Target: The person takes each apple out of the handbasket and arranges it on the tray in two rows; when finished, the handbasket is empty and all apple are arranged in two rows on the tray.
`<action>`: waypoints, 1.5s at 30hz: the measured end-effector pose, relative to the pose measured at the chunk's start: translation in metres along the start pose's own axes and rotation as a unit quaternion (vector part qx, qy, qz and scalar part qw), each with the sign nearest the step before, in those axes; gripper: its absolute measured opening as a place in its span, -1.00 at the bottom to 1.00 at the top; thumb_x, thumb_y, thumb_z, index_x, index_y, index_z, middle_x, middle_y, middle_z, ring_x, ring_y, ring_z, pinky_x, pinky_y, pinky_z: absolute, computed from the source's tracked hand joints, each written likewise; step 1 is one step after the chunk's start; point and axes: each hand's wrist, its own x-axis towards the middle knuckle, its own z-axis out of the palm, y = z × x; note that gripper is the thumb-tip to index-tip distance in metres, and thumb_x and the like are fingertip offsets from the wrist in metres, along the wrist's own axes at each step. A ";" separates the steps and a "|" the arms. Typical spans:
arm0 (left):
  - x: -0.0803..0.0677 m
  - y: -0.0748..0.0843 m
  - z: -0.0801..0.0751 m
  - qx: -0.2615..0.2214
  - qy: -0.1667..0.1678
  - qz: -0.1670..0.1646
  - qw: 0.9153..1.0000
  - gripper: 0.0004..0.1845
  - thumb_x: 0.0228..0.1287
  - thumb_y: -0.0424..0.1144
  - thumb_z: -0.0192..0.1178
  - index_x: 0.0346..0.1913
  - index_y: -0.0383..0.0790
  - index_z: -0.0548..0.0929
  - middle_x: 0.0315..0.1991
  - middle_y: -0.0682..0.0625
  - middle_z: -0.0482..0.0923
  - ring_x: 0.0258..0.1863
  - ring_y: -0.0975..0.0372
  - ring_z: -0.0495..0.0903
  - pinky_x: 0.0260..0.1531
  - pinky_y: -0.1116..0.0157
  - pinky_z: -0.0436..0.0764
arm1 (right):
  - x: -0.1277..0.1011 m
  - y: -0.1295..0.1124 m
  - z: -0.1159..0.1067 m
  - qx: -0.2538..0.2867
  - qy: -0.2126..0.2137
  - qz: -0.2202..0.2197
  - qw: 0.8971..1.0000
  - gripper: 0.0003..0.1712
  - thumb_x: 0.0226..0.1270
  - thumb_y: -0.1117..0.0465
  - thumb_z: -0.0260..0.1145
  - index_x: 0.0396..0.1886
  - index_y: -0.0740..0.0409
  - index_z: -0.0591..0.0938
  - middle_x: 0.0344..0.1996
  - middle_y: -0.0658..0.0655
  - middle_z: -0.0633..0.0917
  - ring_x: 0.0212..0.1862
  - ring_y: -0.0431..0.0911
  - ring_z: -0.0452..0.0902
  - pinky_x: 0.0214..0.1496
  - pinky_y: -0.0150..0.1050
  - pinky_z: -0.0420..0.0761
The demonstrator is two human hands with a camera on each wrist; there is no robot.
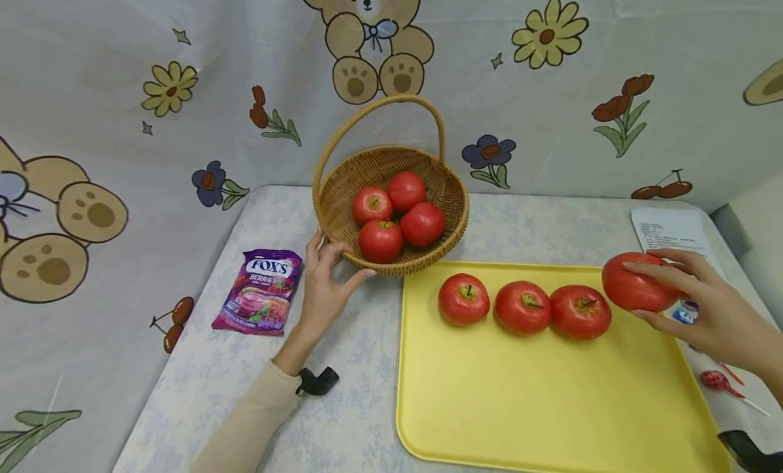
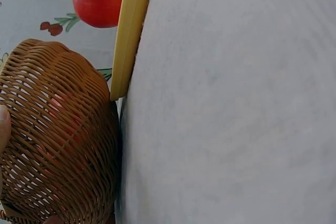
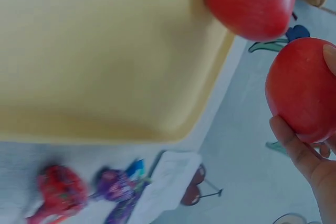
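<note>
red apple [image 1: 635, 283] sits in the right hand [image 1: 703, 310], fingers and thumb curled round it from the far side, held clear of the surface above the right end of the yellow tray [image 1: 526, 405]. the right wrist view shows the same grip: fingers [image 3: 294, 148] wrap the underside, so the fruit is carried by the hand alone, not resting on anything. just left of it three more apples lie in a row on the tray: nearest one [image 1: 580, 312], middle one [image 1: 523, 307], far one [image 1: 463, 298]; the nearest two touch or nearly touch. the held apple lines up with the open end of that row.

left hand [image 1: 324, 283] rests against the near-left wall of the wicker basket [image 1: 342, 187], thumb and fingers spread round the weave, judged as bracing it so it does not slide. four apples [image 1: 394, 215] remain inside, packed together. the basket's near edge sits close to the tray's far rim.

further out: a purple sweet bag [image 1: 259, 291] left of the left hand, a printed sheet [image 1: 669, 232] beyond the right hand, a red lollipop [image 1: 716, 381] beside the tray's right edge. all on a pale patterned tablecloth [image 1: 342, 418].
</note>
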 end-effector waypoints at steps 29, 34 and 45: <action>-0.002 -0.001 0.001 -0.001 0.002 -0.007 1.000 -0.44 -0.04 -0.25 0.54 0.04 -0.24 0.53 0.52 -0.22 -0.10 0.41 -0.15 0.26 0.17 -0.05 0.58 | -0.046 0.015 0.040 0.022 0.011 -0.012 1.000 -0.01 -0.44 0.44 0.68 0.20 -0.04 0.60 0.11 0.23 0.42 0.10 -0.23 0.18 0.06 -0.87 0.00; -0.002 0.002 0.001 -0.003 0.005 -0.006 1.000 -0.43 -0.06 -0.30 0.55 0.03 -0.31 0.53 0.51 -0.29 -0.10 0.38 -0.20 0.28 0.16 -0.10 0.57 | -0.043 0.014 0.042 0.004 0.000 -0.023 1.000 -0.01 -0.41 0.41 0.68 0.22 -0.08 0.58 0.12 0.22 0.41 0.08 -0.07 0.25 0.06 -0.60 0.15; 0.000 0.010 0.000 -0.004 0.005 -0.011 1.000 -0.43 -0.08 -0.37 0.54 0.02 -0.39 0.51 0.48 -0.39 -0.12 0.36 -0.25 0.29 0.14 -0.18 0.55 | -0.037 0.005 0.031 -0.013 -0.053 0.016 0.998 0.05 -0.21 0.24 0.67 0.39 -0.06 0.41 0.28 0.47 0.26 0.12 0.47 0.30 -0.16 0.43 0.57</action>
